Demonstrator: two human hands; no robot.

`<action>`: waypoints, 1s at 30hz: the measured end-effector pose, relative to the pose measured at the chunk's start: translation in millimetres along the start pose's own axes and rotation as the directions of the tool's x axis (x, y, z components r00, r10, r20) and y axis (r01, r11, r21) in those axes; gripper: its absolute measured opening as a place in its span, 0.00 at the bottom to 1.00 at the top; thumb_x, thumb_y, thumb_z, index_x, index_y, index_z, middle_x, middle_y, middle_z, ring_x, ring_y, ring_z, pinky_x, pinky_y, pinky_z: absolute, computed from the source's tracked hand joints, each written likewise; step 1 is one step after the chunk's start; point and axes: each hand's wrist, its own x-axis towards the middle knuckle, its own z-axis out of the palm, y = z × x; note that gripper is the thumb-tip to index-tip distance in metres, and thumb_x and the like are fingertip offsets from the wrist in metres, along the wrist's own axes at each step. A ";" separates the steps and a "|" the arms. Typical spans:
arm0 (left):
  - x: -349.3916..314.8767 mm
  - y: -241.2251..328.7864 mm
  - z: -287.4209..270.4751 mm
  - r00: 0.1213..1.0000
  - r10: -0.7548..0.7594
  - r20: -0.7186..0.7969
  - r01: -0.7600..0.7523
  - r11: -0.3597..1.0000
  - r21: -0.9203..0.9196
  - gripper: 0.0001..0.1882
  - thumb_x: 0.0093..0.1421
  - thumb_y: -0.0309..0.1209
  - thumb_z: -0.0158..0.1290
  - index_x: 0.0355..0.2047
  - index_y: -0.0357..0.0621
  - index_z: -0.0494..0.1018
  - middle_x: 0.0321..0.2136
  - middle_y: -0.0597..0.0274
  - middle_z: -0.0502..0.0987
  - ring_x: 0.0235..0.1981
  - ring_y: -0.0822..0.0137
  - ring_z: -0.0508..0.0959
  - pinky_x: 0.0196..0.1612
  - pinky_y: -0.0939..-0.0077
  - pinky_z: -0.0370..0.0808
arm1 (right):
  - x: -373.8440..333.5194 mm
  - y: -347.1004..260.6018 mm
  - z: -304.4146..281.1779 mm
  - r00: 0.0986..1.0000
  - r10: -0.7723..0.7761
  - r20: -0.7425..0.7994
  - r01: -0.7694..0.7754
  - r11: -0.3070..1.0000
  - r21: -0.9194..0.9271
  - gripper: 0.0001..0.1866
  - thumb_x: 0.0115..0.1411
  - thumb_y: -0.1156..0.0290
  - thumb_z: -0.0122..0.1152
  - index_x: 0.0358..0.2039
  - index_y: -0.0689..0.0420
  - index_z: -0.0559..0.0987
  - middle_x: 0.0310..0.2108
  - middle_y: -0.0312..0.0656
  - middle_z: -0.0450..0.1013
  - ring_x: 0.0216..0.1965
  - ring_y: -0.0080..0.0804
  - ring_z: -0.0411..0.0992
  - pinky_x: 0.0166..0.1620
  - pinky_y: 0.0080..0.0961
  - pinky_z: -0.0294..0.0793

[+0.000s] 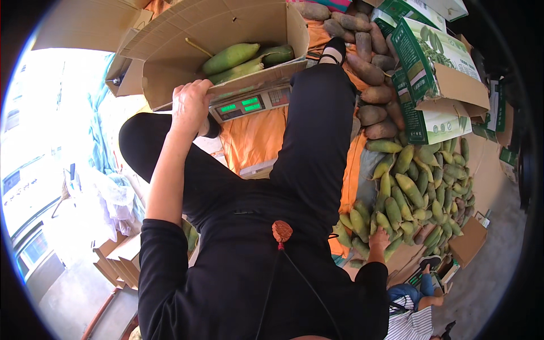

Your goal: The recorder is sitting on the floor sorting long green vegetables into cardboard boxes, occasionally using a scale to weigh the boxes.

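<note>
My left hand (191,105) grips the near edge of an open cardboard box (226,31), its fingers bent over the rim. Inside the box lie a few green radishes (231,58). Under the box's near side is a weighing scale (249,105) with lit green displays. Far over to my right, my right hand (378,238) reaches down into a heap of green radishes (411,190). Its fingers are closed about one radish at the near edge of the heap, partly hidden among the others.
Reddish-brown roots (371,96) lie beyond the green heap. Green-and-white printed cartons (436,73) stand at the far right. An orange sheet (249,139) covers the ground between my legs. Another person (413,309) is at the lower right. Folded cardboard (122,258) stands to my left.
</note>
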 end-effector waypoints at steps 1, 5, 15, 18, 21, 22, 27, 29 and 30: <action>-0.4 1.1 -1.2 1.000 -0.001 0.004 0.001 1.000 0.004 0.07 0.50 0.26 0.55 0.31 0.44 0.74 0.30 0.59 0.77 0.37 0.57 0.76 0.44 0.61 0.68 | 3.4 -0.8 -2.4 1.000 -0.026 -0.007 0.026 0.996 0.088 0.30 0.52 0.59 0.65 0.54 0.45 0.66 0.50 0.38 0.68 0.54 0.40 0.65 0.51 0.44 0.69; -2.3 1.0 -0.7 1.000 0.009 -0.012 -0.009 1.000 0.019 0.07 0.51 0.26 0.56 0.32 0.45 0.74 0.29 0.60 0.77 0.37 0.57 0.76 0.45 0.61 0.67 | 8.8 -19.2 -7.9 0.984 -0.110 -0.139 0.148 0.943 0.299 0.34 0.48 0.61 0.68 0.56 0.46 0.65 0.47 0.42 0.69 0.50 0.47 0.68 0.48 0.44 0.71; -5.6 -2.7 2.9 0.995 0.048 -0.093 -0.047 0.999 0.011 0.04 0.49 0.25 0.55 0.26 0.46 0.72 0.26 0.62 0.75 0.33 0.59 0.76 0.42 0.62 0.67 | 32.2 -64.1 -146.6 0.789 -0.137 -0.599 0.614 0.208 0.762 0.31 0.57 0.80 0.57 0.60 0.66 0.59 0.56 0.47 0.64 0.55 0.34 0.63 0.55 0.26 0.63; -6.0 -2.0 4.1 0.994 0.051 -0.093 -0.048 0.999 0.025 0.03 0.49 0.24 0.54 0.25 0.46 0.71 0.25 0.62 0.75 0.32 0.59 0.76 0.42 0.62 0.67 | -35.4 -88.1 -272.3 0.590 -0.157 -0.792 0.799 -0.029 0.601 0.30 0.55 0.80 0.57 0.59 0.62 0.62 0.54 0.44 0.63 0.53 0.32 0.65 0.55 0.27 0.65; -5.6 -2.3 3.9 0.991 0.063 -0.118 -0.061 0.998 0.019 0.04 0.48 0.23 0.53 0.24 0.46 0.70 0.24 0.62 0.74 0.32 0.59 0.76 0.41 0.62 0.67 | -98.7 -108.5 -370.6 0.373 -0.139 -0.917 0.906 -0.156 0.393 0.28 0.57 0.81 0.55 0.58 0.61 0.63 0.52 0.42 0.65 0.50 0.29 0.67 0.53 0.25 0.66; -5.9 -2.7 4.4 0.991 0.060 -0.121 -0.059 0.998 0.014 0.04 0.47 0.23 0.53 0.23 0.46 0.70 0.24 0.62 0.74 0.31 0.59 0.76 0.41 0.63 0.67 | -120.8 -116.6 -398.9 0.274 -0.113 -0.955 0.949 -0.129 0.288 0.27 0.57 0.81 0.56 0.58 0.61 0.64 0.52 0.42 0.66 0.50 0.28 0.67 0.52 0.25 0.67; -7.1 -5.6 7.2 0.988 0.057 -0.140 -0.056 0.998 0.013 0.04 0.46 0.23 0.52 0.23 0.47 0.70 0.24 0.63 0.74 0.31 0.60 0.76 0.40 0.64 0.67 | -192.6 -180.2 -491.7 -0.122 -0.144 -0.982 0.927 -0.369 -0.061 0.27 0.55 0.82 0.58 0.56 0.59 0.67 0.53 0.40 0.66 0.49 0.27 0.68 0.49 0.24 0.69; -6.5 -5.7 7.4 0.989 0.058 -0.138 -0.056 0.998 0.018 0.05 0.46 0.22 0.52 0.23 0.47 0.70 0.23 0.63 0.74 0.31 0.60 0.76 0.40 0.64 0.67 | -216.9 -213.5 -508.9 -0.129 -0.240 -0.962 0.882 -0.471 -0.001 0.26 0.53 0.80 0.60 0.54 0.57 0.69 0.48 0.40 0.70 0.46 0.28 0.70 0.47 0.25 0.71; -4.3 -3.7 6.9 0.988 0.070 -0.138 -0.069 0.998 0.012 0.05 0.45 0.22 0.52 0.23 0.47 0.70 0.23 0.63 0.74 0.31 0.61 0.76 0.40 0.64 0.67 | -215.7 -229.9 -517.9 -0.277 -0.183 -0.943 0.937 -0.269 -0.223 0.27 0.51 0.76 0.63 0.53 0.55 0.70 0.43 0.41 0.72 0.44 0.33 0.70 0.48 0.27 0.70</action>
